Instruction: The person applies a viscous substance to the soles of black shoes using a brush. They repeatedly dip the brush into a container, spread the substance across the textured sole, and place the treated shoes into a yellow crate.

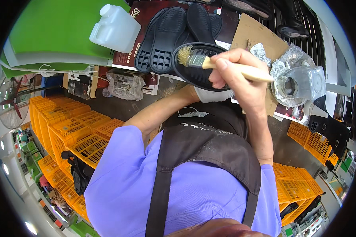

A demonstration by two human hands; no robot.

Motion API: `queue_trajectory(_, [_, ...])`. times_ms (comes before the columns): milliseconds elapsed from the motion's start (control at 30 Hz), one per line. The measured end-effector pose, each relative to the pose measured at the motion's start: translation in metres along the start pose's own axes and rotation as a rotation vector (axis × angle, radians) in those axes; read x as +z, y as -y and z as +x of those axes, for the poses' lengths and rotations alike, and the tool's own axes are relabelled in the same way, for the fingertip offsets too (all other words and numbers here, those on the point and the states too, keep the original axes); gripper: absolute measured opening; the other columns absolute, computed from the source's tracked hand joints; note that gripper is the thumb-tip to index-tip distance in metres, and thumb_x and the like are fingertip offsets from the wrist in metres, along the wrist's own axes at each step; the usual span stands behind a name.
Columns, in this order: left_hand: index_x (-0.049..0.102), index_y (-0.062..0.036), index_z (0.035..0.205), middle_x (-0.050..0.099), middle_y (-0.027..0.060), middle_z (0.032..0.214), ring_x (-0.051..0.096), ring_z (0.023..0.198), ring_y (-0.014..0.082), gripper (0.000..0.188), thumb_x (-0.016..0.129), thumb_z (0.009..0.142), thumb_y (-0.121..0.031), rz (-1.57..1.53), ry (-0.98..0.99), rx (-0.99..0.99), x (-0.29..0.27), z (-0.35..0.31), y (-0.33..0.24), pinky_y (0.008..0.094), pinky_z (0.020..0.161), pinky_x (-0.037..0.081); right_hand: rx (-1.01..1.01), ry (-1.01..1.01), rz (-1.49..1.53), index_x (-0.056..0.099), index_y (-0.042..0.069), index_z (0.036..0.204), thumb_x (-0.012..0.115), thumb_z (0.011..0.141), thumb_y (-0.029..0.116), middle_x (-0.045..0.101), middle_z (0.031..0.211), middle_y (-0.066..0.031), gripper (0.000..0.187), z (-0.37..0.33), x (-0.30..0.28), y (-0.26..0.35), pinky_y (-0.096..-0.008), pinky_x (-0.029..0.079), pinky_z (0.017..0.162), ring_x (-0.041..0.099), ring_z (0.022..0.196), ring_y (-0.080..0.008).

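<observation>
My right hand [241, 75] is closed around the pale wooden handle of a flat brush [207, 62]. The brush's yellowish bristles reach over the inside of a black shoe sole [186, 76] with a raised rim; whether they touch it I cannot tell. At the sole's near edge, my left hand [214, 95] wears a white glove and grips the sole from below, its fingers mostly hidden. Just beyond lie several more black soles [168, 29], overlapping on the work table, some with square-pitted heels.
A white plastic jug [114, 29] stands left of the soles. On the right, cardboard [261, 33] lies under crumpled foil and a clear plastic container [310, 83]. Shoes rest on a dark rack [292, 29] beyond. Orange crates [73, 126] are stacked left and right, with a fan [15, 100] far left.
</observation>
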State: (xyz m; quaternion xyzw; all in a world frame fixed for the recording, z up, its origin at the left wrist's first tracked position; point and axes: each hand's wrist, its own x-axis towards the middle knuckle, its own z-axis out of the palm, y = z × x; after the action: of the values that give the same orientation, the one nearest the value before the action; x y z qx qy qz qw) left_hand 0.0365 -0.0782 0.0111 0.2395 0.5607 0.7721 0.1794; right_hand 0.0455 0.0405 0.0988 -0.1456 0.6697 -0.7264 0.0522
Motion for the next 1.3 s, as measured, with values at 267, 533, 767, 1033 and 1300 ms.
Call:
queue_trajectory(267, [0.051, -0.0031, 0.114, 0.055, 0.0077, 0.109, 0.052, 0.105, 0.017, 0.044, 0.069, 0.076, -0.017, 0.643, 0.437, -0.103, -0.013, -0.01, 0.001, 0.0304, 0.091, 0.044, 0.089, 0.214, -0.066, 0.065, -0.001, 0.086, 0.062, 0.084, 0.018, 0.063, 0.067, -0.0047, 0.02, 0.028, -0.037, -0.002, -0.0189, 0.05, 0.053, 0.059, 0.058, -0.007])
queue_trajectory(533, [0.057, -0.0028, 0.111, 0.061, 0.0093, 0.107, 0.057, 0.097, 0.0168, 0.049, 0.076, 0.071, -0.024, 0.435, 0.642, -0.226, -0.04, -0.008, 0.008, 0.0331, 0.086, 0.046, 0.179, 0.37, -0.199, 0.066, 0.003, 0.086, 0.063, 0.082, 0.021, 0.062, 0.067, -0.002, 0.019, 0.037, -0.07, -0.01, -0.0177, 0.047, 0.052, 0.058, 0.06, -0.0059])
queue_trajectory(767, [0.043, -0.0034, 0.126, 0.056, 0.0126, 0.112, 0.057, 0.097, 0.0225, 0.052, 0.042, 0.092, -0.043, -0.7, -0.056, -0.455, -0.05, -0.031, -0.006, 0.0374, 0.086, 0.047, 0.029, 0.113, -0.231, 0.064, -0.001, 0.09, 0.062, 0.083, 0.011, 0.062, 0.076, -0.002, 0.014, 0.006, -0.098, -0.005, -0.0192, 0.045, 0.057, 0.056, 0.065, -0.0065])
queue_trajectory(1033, [0.045, -0.0023, 0.125, 0.056, 0.0216, 0.11, 0.061, 0.09, 0.0319, 0.062, 0.03, 0.092, -0.053, -1.01, -0.298, -0.435, -0.038, -0.03, -0.011, 0.0429, 0.075, 0.053, -0.414, 0.02, -0.651, 0.064, 0.006, 0.095, 0.065, 0.075, 0.001, 0.059, 0.077, -0.008, 0.021, -0.004, -0.058, -0.044, -0.0296, 0.048, 0.062, 0.059, 0.069, -0.0219])
queue_trajectory(1300, [0.052, 0.0012, 0.115, 0.06, 0.0182, 0.107, 0.061, 0.09, 0.0294, 0.055, 0.032, 0.095, -0.046, -1.037, -0.084, -0.437, -0.049, -0.032, -0.011, 0.041, 0.081, 0.051, -0.451, 0.402, -0.379, 0.064, 0.006, 0.095, 0.068, 0.071, 0.002, 0.058, 0.08, -0.0067, 0.025, -0.017, -0.048, -0.039, -0.031, 0.048, 0.063, 0.058, 0.072, -0.0226])
